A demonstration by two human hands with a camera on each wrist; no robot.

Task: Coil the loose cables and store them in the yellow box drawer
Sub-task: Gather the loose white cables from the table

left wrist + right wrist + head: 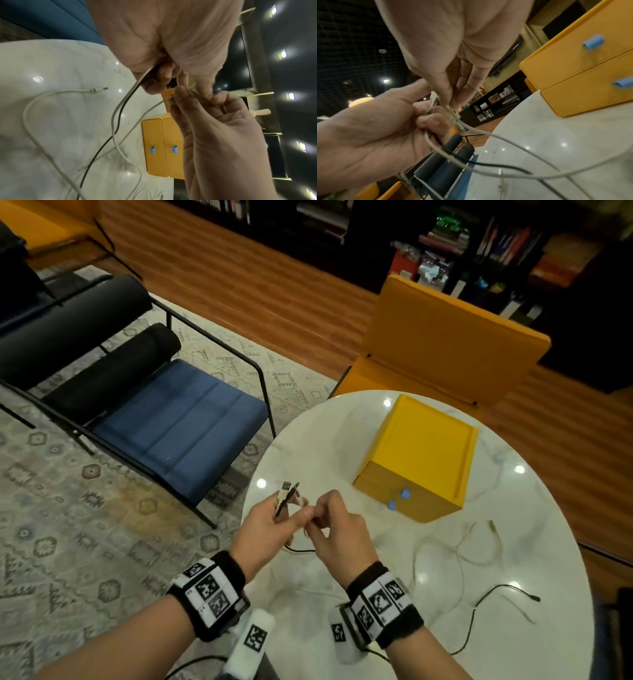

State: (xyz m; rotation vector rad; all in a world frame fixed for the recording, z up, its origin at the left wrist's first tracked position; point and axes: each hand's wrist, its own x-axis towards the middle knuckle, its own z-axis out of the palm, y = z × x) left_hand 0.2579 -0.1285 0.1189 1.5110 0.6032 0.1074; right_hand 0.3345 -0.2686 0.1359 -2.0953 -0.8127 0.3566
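Over the white marble table (pixel 342 440), my left hand (pixel 289 517) grips the plug ends (pixel 287 492) of a black cable (pixel 101 147) and a white cable (pixel 118 108), which stick up out of the fist. My right hand (pixel 320 520) meets it and pinches a thin white cable (pixel 471 128) at the left hand's fingers (pixel 428 120). The cables trail down onto the table. A loose white cable (pixel 479 556) and the black cable's far end (pixel 507 589) lie to the right. The yellow box (pixel 421 453) stands behind, both drawers shut, with blue pulls (pixel 405 494).
A blue-cushioned metal chair (pixel 178 426) stands left of the table and a yellow chair (pixel 445 344) behind the box. Another white cable end (pixel 97 89) lies on the marble. Dark bookshelves (pixel 479 244) line the far wall.
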